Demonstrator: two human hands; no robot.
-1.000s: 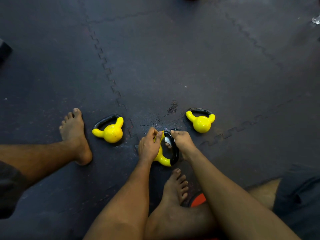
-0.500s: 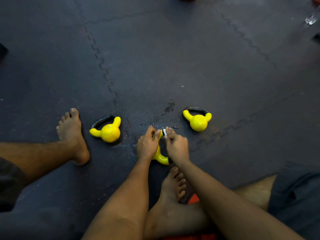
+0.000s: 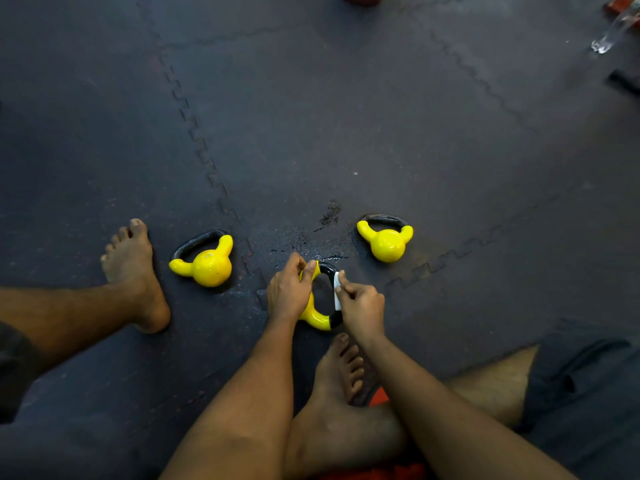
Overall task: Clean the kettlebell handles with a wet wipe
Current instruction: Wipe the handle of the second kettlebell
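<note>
Three kettlebells (image 3: 207, 268) on the floor (image 3: 346, 133); left hand (image 3: 289, 292) grips the middle kettlebell (image 3: 317, 318), right hand (image 3: 362, 304) pinches one wipe (image 3: 336, 289) against its handle (image 3: 327, 268).

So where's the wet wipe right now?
In the head view, low centre, the right hand pinches the wet wipe against the black handle of the middle kettlebell.

Dim, flat light; the dark mat (image 3: 381, 116) loses detail. Soft glare on the kettlebell (image 3: 386, 244) at 3 o'clock. Edges bend and blur.
</note>
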